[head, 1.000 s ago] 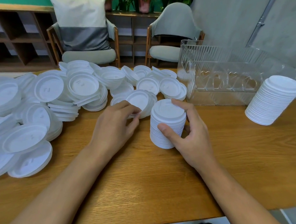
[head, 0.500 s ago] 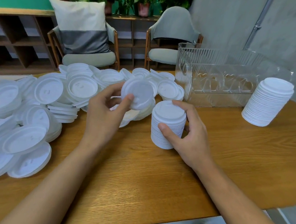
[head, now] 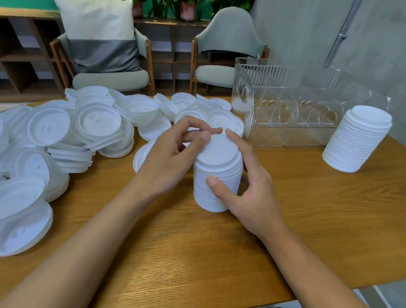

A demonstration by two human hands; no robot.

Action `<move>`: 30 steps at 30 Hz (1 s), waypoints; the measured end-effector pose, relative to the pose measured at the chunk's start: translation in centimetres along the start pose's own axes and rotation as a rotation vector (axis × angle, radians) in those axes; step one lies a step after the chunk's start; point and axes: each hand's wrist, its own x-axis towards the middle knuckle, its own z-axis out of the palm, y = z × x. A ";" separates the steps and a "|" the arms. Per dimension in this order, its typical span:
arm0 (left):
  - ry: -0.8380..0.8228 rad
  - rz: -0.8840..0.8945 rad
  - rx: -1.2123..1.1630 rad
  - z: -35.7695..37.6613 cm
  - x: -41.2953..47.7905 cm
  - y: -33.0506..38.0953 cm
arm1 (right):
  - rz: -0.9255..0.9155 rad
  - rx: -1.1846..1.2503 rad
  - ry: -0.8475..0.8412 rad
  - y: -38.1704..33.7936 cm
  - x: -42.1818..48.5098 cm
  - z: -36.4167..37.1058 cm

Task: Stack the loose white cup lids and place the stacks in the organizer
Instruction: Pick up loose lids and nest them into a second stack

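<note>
Two hands: left hand point(head: 169, 155) and right hand point(head: 250, 195). Two standing piles of lids: the near stack point(head: 216, 180) and the far stack point(head: 356, 143). One clear organizer point(head: 288, 107). The loose lids point(head: 48, 126) overlap too much for an exact count, likely several dozen. One table point(head: 212, 254). Two chairs: left chair point(head: 110, 78) and right chair point(head: 231, 32). One pillow point(head: 97, 27). Two pots show plainly: red pot point(head: 187, 10) and dark pot point(head: 138, 8).

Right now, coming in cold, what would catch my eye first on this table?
The sprawling heap of loose white lids covering the table's left side. At centre, both hands work a lid stack: the right hand grips its side, the left hand pinches its top rim. Back right sits the clear organizer, no lids visible inside, with a second stack to its right.
</note>
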 end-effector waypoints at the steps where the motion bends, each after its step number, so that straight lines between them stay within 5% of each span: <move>1: 0.035 0.017 0.025 0.2 -0.2 -0.3 | 0.001 0.003 0.004 0.0 0.0 0.0; 7: 0.122 0.150 0.283 0.4 -1.5 -0.9 | 0.015 0.006 0.011 0.1 0.0 0.0; 16: -0.019 0.151 0.120 -0.5 -1.5 -0.7 | 0.029 0.066 0.014 -0.5 -0.1 0.0; 30: -0.016 0.039 -0.089 1.5 -1.8 -1.2 | 0.038 0.044 -0.023 -0.2 -0.4 -0.3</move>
